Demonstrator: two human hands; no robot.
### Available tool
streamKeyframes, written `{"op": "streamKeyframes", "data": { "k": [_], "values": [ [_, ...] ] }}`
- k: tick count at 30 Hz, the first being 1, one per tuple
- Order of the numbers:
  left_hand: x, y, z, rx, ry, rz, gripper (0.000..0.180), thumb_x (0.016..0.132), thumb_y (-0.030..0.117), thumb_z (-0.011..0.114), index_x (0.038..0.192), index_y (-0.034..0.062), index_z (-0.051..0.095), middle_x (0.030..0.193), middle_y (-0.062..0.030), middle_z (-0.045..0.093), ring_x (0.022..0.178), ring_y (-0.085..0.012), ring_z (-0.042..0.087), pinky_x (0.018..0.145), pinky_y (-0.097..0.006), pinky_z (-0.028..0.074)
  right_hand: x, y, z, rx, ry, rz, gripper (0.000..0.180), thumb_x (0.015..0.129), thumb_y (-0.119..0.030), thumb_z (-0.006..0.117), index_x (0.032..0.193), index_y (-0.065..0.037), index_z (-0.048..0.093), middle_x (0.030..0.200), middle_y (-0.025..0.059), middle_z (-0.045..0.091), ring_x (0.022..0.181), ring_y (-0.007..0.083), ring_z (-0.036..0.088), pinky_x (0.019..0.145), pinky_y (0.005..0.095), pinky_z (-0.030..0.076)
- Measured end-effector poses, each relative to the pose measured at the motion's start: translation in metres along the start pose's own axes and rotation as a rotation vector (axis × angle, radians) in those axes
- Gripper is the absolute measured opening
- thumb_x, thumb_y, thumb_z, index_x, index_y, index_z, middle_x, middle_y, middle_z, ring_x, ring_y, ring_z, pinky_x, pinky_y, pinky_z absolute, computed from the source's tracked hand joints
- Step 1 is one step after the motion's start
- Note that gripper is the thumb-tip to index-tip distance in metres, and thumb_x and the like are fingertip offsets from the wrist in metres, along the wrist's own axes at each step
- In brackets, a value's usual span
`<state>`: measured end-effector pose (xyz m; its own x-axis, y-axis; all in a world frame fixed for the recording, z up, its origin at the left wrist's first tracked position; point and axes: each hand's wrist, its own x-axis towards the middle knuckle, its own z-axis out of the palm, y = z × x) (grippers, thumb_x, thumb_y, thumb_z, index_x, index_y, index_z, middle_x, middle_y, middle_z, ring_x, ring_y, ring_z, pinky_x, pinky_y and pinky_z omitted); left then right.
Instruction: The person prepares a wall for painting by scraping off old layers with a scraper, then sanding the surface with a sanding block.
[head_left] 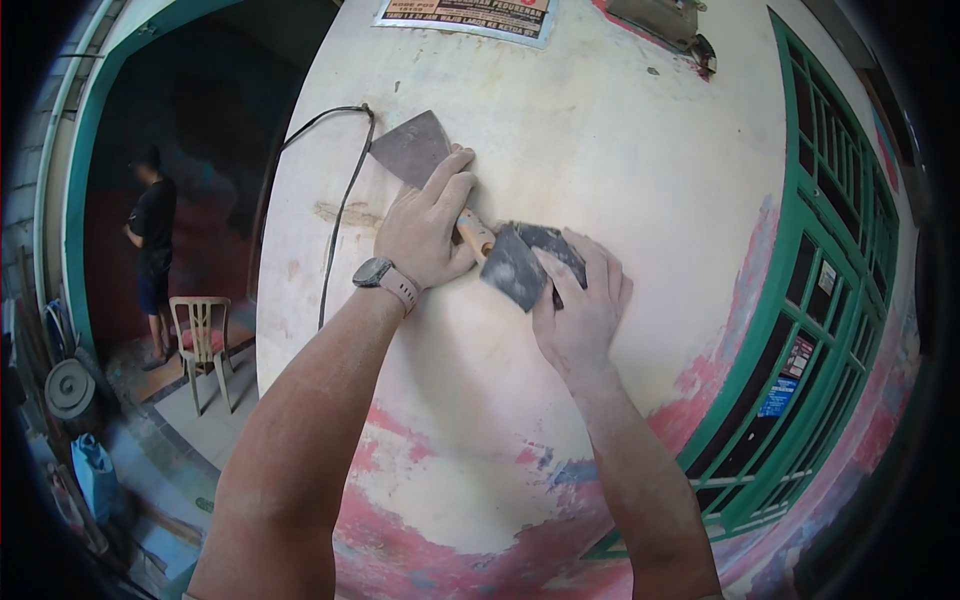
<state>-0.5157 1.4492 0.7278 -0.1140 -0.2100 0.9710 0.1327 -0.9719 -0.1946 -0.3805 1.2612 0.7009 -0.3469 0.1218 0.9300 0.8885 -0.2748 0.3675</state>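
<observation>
My left hand, dusty and with a watch at the wrist, is closed round the wooden handle of a putty knife. Its wide grey blade points up and left in front of the cream wall. Lower and to the right, my right hand grips a dark grey folded sheet of sandpaper by the wall. One flap of the sheet sticks out left, close to the handle's end; whether they touch I cannot tell. My right fingers partly hide the sheet.
A black cable hangs down the wall left of my hands. Green-framed windows stand at right, a meter box and sign above. At left are a doorway, a person, a chair and a bucket.
</observation>
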Motion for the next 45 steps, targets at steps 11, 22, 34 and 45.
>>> {"op": "streamKeyframes", "data": {
  "k": [11,22,34,45],
  "values": [
    [0.006,0.034,-0.014,-0.081,-0.090,-0.220,0.039,0.087,0.023,0.079,0.115,0.0022,0.062,0.136,-0.0197,0.063,0.120,-0.0380,0.066,0.094,-0.044,0.056,-0.109,-0.065,-0.129,0.640,0.042,0.710,0.024,0.085,-0.004,0.073,0.108,0.000,0.075,0.104,0.0128,0.071,0.095,0.0250,0.068,0.086,0.0346,0.053],
    [-0.233,0.289,-0.112,-0.969,-0.637,-0.700,0.046,0.085,0.014,0.082,0.128,0.0053,0.067,0.131,-0.0174,0.068,0.123,-0.0294,0.067,0.101,-0.038,0.053,-0.321,-0.142,-0.209,0.798,-0.323,1.535,0.026,0.096,-0.012,0.060,0.114,0.002,0.073,0.103,0.0095,0.075,0.088,0.0161,0.069,0.077,0.0310,0.054],
    [-0.328,0.335,-0.145,-1.432,-0.749,-2.169,0.040,0.104,0.009,0.062,0.142,-0.0018,0.056,0.130,-0.0118,0.067,0.119,-0.0170,0.065,0.099,-0.029,0.053,-0.345,-0.140,-0.262,0.265,-0.513,0.979,0.019,0.091,-0.012,0.071,0.108,-0.006,0.077,0.099,0.0099,0.070,0.085,0.0259,0.070,0.072,0.0347,0.056],
    [-0.334,0.350,-0.156,-0.994,-0.903,-1.862,0.024,0.096,0.006,0.075,0.119,0.0012,0.070,0.081,0.0089,0.056,0.074,-0.0015,0.049,0.068,-0.020,0.044,-0.346,-0.124,-0.272,0.263,-0.489,1.085,0.016,0.098,-0.011,0.068,0.110,-0.004,0.076,0.096,0.0081,0.069,0.078,0.0186,0.065,0.070,0.0313,0.054]
  ]
}}
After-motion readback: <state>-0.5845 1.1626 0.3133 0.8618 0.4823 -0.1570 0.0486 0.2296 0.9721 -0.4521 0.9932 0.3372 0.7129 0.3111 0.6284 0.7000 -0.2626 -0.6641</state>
